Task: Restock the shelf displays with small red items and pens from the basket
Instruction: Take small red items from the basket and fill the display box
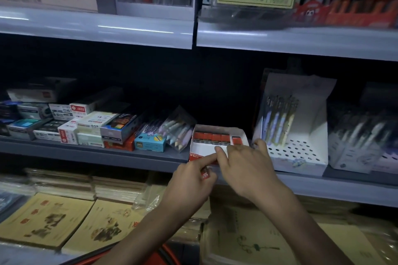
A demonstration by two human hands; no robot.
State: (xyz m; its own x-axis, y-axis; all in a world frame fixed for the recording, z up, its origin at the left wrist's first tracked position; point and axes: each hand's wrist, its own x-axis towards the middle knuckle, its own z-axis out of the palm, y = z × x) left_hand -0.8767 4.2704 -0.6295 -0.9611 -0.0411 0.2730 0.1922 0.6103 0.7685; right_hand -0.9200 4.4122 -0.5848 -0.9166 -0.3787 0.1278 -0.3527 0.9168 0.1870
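A white display box [202,148] with a red front stands at the edge of the middle shelf and holds a row of small red items [212,136]. My left hand [189,187] grips one or more small red items [205,174] just below the box's front. My right hand [243,168] reaches at the box's front right corner, index finger touching my left fingertip, thumb by the box's right side. What its fingers hold is hidden. A red basket rim [170,254] shows at the bottom between my forearms.
A white perforated pen stand [297,153] with several pens sits right of the box. Pastel pens in a clear case [178,129] and stacked small boxes [90,127] lie to the left. Notebooks [43,219] fill the shelf below. The upper shelf [97,28] overhangs.
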